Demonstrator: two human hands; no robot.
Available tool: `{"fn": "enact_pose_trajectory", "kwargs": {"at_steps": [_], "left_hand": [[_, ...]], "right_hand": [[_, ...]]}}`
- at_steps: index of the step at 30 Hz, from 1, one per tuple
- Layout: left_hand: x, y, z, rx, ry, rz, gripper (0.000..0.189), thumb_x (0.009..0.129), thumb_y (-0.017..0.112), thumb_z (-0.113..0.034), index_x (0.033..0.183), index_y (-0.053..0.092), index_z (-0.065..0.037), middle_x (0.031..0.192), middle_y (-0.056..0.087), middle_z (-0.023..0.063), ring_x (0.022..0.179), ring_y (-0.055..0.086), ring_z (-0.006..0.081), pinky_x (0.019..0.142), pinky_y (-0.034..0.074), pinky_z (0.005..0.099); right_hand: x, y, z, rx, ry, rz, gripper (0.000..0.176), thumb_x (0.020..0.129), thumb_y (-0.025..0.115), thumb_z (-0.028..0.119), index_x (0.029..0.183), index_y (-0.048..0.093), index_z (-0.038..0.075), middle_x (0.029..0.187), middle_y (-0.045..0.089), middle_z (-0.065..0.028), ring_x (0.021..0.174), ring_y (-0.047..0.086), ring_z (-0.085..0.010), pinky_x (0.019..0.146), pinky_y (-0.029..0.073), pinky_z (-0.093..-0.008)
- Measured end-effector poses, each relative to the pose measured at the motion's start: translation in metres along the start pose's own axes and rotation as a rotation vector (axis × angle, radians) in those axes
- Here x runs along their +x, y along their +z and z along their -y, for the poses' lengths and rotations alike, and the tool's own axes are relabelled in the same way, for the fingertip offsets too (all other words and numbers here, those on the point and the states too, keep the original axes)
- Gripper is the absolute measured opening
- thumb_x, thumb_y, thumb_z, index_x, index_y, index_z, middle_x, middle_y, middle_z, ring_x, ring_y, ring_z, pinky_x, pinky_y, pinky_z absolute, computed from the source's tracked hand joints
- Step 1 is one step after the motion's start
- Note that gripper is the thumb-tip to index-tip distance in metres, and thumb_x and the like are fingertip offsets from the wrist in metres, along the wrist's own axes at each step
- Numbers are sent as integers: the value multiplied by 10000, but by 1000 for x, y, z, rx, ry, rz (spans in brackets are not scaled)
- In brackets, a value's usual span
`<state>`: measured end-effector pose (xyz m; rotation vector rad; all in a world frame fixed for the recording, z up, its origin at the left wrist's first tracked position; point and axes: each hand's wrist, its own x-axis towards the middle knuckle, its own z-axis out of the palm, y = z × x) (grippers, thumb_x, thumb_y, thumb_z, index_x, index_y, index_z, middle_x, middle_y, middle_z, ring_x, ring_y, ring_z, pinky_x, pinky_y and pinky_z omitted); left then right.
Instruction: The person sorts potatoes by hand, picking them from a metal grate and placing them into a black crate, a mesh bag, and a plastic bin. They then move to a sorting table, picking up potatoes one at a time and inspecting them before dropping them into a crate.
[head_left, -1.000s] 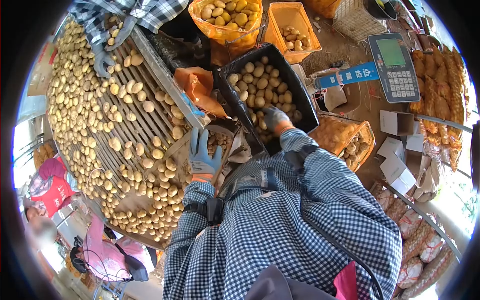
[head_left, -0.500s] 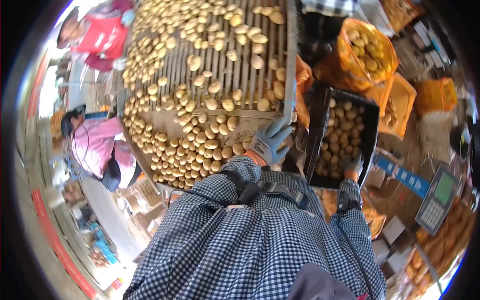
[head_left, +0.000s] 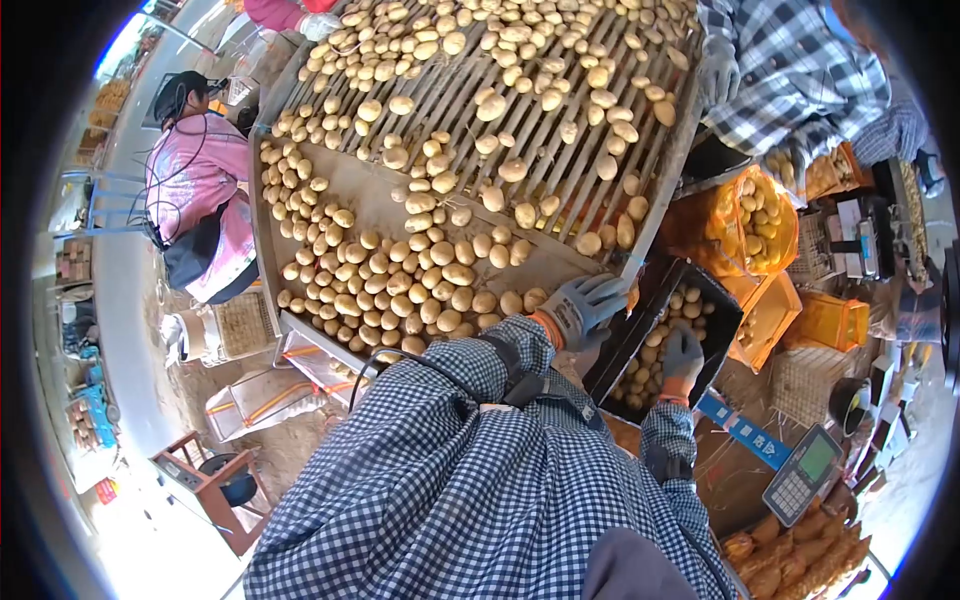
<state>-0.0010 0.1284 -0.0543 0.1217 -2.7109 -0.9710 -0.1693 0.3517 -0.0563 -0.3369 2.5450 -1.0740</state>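
Note:
My left hand (head_left: 583, 306), in a grey-blue glove with an orange cuff, rests at the lower right edge of the slatted sorting table (head_left: 370, 190). Its fingers are spread and nothing shows in them. Potatoes (head_left: 430, 285) lie on the table's flat lower part, just left of that hand. My right hand (head_left: 682, 362), gloved the same way, is over the black crate (head_left: 718, 345) of potatoes; its fingers point in among them, apart, with no potato visible in its hold.
A person in a checked shirt (head_left: 800, 70) stands at the upper right, a person in pink (head_left: 200, 190) at the left. Right of the crate are an orange mesh bag of potatoes (head_left: 762, 225), an orange crate (head_left: 765, 325) and a scale display (head_left: 803, 476).
The view has swung, bringing the checked-shirt person further into sight. My right hand has moved up from the crate's near end toward its middle. My left hand stays at the table edge.

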Motion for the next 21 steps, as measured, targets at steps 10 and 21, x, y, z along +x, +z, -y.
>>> {"fn": "enact_pose_trajectory", "kwargs": {"at_steps": [10,21], "left_hand": [[-131,-158,84,343,-604,8,785,832,649,-531,1479,383,-176,1523,346,169,1431,306,365,1176,140,575],[-223,-181,133,501,-644,-277,761,721,733,-529,1385,545,-207,1492,442,170,1362,408,376,1158,234,566]], "right_hand": [[72,127,190,-76,-688,316,333,886,656,164,1192,660,34,1176,671,-185,1067,661,-306,918,511,-379],[97,230,290,-953,-301,483,753,855,640,516,1475,437,140,1582,304,-132,1494,173,-330,1213,210,-352]]}}
